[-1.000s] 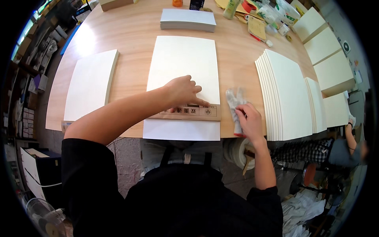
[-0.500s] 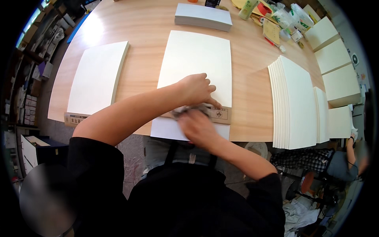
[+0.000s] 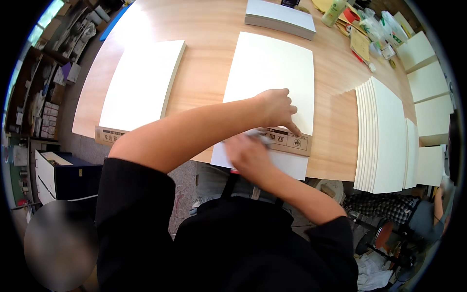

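In front of me lies a white pad of paper (image 3: 267, 63) with a brown printed strip (image 3: 293, 141) along its near edge. My left hand (image 3: 278, 108) leans on the pad, fingers spread, one fingertip pressing beside the strip. My right hand (image 3: 249, 155), a little blurred, is closed on a crumpled greyish cloth (image 3: 263, 136) against the strip's left part. Below the strip a white sheet (image 3: 287, 165) sticks out toward the table edge. My left forearm crosses over the pad's lower left corner.
Another thick pad (image 3: 141, 82) with a brown strip lies at left. A stack of white sheets (image 3: 279, 17) sits at the back. Fanned pads (image 3: 384, 136) stand at right, near bags and a bottle (image 3: 334, 13). Another person's arm (image 3: 438, 207) shows at far right.
The view has shifted, so the table's things sit further right. My right hand has slid left along the strip with the cloth, uncovering more of it. My left hand stays pressed down.
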Demonstrator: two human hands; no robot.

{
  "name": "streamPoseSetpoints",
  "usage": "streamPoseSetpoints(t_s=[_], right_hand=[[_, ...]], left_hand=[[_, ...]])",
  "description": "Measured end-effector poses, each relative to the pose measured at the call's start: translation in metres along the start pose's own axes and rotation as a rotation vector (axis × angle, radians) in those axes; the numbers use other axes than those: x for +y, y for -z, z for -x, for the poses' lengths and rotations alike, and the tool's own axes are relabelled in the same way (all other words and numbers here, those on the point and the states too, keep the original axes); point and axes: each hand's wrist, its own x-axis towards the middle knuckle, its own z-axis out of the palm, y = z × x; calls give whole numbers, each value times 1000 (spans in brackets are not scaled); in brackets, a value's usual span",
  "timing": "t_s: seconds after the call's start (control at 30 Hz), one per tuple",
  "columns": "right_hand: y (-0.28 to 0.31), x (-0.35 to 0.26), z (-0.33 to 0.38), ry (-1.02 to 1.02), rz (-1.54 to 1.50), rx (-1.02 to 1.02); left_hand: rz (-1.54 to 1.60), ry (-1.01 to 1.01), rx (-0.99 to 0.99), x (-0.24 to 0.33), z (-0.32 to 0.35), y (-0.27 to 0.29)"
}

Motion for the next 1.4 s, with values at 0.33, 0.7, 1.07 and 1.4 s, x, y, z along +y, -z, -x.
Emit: streamPoseSetpoints(t_s=[0.33, 0.7, 1.07, 1.4], right_hand=[[-26, -26, -37, 31, 93, 307], [-29, -13, -19, 58, 111, 349], [98, 129, 197, -417, 351, 191], [89, 117, 169, -648, -39, 639]], left_hand=[[109, -56, -160, -10, 3, 41], [36, -79, -161, -9, 6, 30], [36, 19, -109, 7, 27, 36], [299, 181, 419, 52, 113, -23]])
